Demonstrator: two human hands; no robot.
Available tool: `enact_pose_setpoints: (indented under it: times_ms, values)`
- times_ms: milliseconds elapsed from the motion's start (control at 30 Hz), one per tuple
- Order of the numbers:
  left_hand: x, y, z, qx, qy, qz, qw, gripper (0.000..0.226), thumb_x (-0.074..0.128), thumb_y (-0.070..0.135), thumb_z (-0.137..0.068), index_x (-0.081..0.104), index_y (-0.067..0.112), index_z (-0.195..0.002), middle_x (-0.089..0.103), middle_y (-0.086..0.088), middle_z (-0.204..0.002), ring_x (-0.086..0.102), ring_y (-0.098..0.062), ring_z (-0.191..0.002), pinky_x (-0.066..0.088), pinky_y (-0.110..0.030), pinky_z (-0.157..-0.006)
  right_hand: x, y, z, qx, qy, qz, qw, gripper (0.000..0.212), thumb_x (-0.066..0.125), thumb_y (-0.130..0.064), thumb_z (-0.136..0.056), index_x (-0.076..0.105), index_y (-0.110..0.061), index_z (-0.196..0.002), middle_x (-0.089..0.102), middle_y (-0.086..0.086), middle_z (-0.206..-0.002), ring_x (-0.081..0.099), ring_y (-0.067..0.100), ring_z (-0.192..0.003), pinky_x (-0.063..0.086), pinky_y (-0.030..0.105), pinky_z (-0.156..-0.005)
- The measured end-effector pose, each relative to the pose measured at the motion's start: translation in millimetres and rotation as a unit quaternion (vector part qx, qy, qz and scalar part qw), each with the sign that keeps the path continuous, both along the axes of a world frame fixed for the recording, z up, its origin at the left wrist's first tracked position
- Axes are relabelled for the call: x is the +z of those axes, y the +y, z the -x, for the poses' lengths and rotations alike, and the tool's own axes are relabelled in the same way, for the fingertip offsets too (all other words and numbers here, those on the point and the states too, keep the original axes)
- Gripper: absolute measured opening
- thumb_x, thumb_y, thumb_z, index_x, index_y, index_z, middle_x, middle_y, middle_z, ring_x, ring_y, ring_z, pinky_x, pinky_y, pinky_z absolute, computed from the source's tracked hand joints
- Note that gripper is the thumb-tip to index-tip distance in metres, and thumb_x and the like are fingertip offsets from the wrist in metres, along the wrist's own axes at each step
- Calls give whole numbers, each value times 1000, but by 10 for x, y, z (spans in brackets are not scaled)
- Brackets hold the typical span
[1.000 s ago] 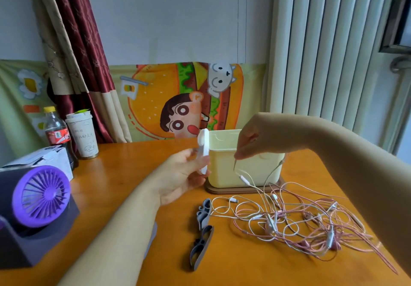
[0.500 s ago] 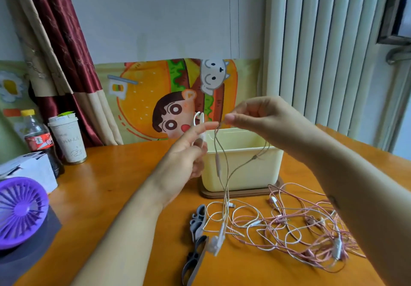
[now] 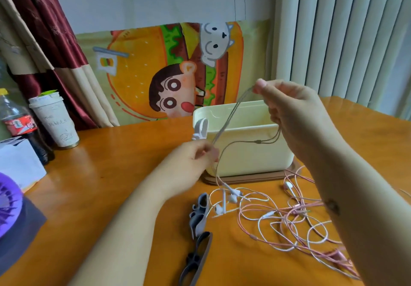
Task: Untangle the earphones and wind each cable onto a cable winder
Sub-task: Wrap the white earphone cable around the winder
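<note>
left hand [image 3: 191, 161]: raised over the middle of the tabletop [image 3: 106, 174], fingers curled around the lower end of a white cable winder [image 3: 200, 128], which stands upright out of the top of the fist. the fingertips are blurred; cannot tell whether they also pinch the cable.

right hand [image 3: 291, 112]: raised higher, in front of the cream box [image 3: 244, 159]. thumb and forefinger pinch a doubled white earphone cable [image 3: 224, 123]. the cable slopes down from the pinch to the left hand's fingertips, then drops to the tabletop. a loop carrying the splitter hangs below the right palm, across the box front.

cream box: on a brown base [image 3: 244, 179], toward the far edge.

tangle of white and pink earphones [image 3: 289, 216]: loose on the tabletop in front of the box, spreading toward the right edge and partly under the right forearm.

2 spare winders just left of the tangle: grey winder [image 3: 199, 215], with a dark winder [image 3: 195, 261] nearer the near edge, their ends meeting.

left edge: cola bottle [image 3: 17, 128], paper cup [image 3: 55, 123], white carton [image 3: 17, 165], purple fan [image 3: 9, 210].
</note>
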State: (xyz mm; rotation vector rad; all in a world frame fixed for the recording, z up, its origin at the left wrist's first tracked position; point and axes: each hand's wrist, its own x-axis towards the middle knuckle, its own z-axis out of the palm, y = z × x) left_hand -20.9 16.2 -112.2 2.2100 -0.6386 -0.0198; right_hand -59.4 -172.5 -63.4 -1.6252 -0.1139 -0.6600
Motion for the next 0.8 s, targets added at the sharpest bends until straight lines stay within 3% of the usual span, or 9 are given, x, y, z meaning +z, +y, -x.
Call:
enact_pose_setpoints:
  times_ms: [100,167,267,400,467,567,633,733,800]
  values:
    - [-49,118,-146,101,-39,29,994,22,51,30,-99,64,23,-83,63,-9,-83,51,-15,-71,34,-16,-57,-50,-71,-45,-31,31,31,999,23,64,-38,-87,69,-17,-79,50,-22,-43,46,-9,-48,30,17,-60]
    - [-91,215,-233,153,-70,13,986,20,53,30,-98,62,26,-80,57,-3,-76,48,-13,-71,33,-15,-54,-35,-135,-28,-45,39,75,995,26,65,-40,-85,71,-17,-78,47,-20,-41,41,-4,-43,29,17,-54]
    - [-128,275,-281,207,-122,-30,970,19,58,27,-95,56,34,-78,54,2,-88,47,-8,-76,30,-13,-55,23,-219,17,-57,44,173,982,28,68,-45,-81,72,-17,-74,40,-11,-42,31,4,-41,24,15,-39]
    - [-90,306,-230,278,-186,-26,942,12,55,26,-96,58,30,-85,48,0,-98,55,-9,-72,37,-18,-55,24,-271,44,-57,82,321,942,23,67,-40,-84,71,-21,-72,57,-6,-54,44,3,-45,30,12,-41]
    - [-36,327,-215,237,-173,-30,955,16,55,28,-95,55,34,-81,53,-1,-96,60,-17,-76,42,-21,-57,-24,-296,24,-46,134,381,914,21,64,-38,-86,70,-22,-75,63,-6,-62,50,1,-52,34,10,-45]
    - [65,296,-86,117,-88,-44,988,16,55,28,-96,58,28,-81,55,7,-78,57,5,-70,42,-12,-54,-114,-322,4,-19,218,436,873,20,63,-37,-88,71,-21,-81,68,-7,-72,61,4,-63,47,16,-56]
    - [102,256,-2,65,-69,-98,991,16,56,31,-95,60,29,-79,53,7,-74,49,3,-65,37,-13,-56,-120,-303,31,-5,222,459,860,22,63,-40,-87,73,-21,-92,71,-7,-86,65,7,-77,55,26,-73]
    - [153,184,77,33,-79,-134,987,15,57,35,-94,61,29,-80,59,-1,-79,49,-8,-69,37,-22,-60,-62,-153,99,29,157,449,879,42,61,-52,-81,65,-26,-113,66,-12,-106,61,1,-93,51,22,-83]
    - [199,140,136,18,-78,-115,990,16,58,34,-93,62,27,-80,59,1,-73,51,-3,-64,38,-18,-59,-49,-15,130,47,116,410,904,70,59,-65,-69,53,-28,-129,60,-14,-117,56,2,-105,47,22,-90]
